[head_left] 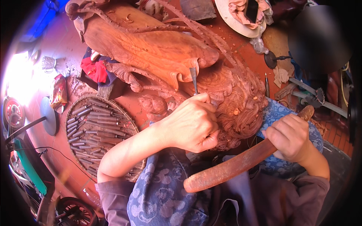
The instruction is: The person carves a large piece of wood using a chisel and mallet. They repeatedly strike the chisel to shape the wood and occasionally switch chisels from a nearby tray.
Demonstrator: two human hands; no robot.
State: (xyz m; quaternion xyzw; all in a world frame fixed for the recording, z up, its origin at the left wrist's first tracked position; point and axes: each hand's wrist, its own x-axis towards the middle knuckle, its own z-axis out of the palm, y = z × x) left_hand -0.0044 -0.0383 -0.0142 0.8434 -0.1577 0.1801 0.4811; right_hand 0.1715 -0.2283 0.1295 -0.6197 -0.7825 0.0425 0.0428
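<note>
Left hand (192,122) is clenched tight round a chisel (194,80), its steel blade poking up past the knuckles and its tip set against the curled edge of the big reddish wood carving (158,52). Right hand (288,137) is wrapped firmly about a long, flat wooden mallet (241,162), gripped near its upper end, the thick rounded end hanging low between the two forearms. Just under the left palm sits the carving's mass of tight curls (241,105), and a blue patterned cloth (162,196) drapes beneath both wrists. Out to the left of the left forearm, a round woven tray (75,105) is packed with spare chisels (96,124), touching one another in rows. Further left, a crinkled red-and-yellow packet (58,92) lies on the floor, its print too small to read. Above the tray, a red cloth (94,71) is bunched against the carving's edge. Beyond the right hand, a small circular saw blade (319,96) lies among loose tools; open reddish floor shows only at far left.
</note>
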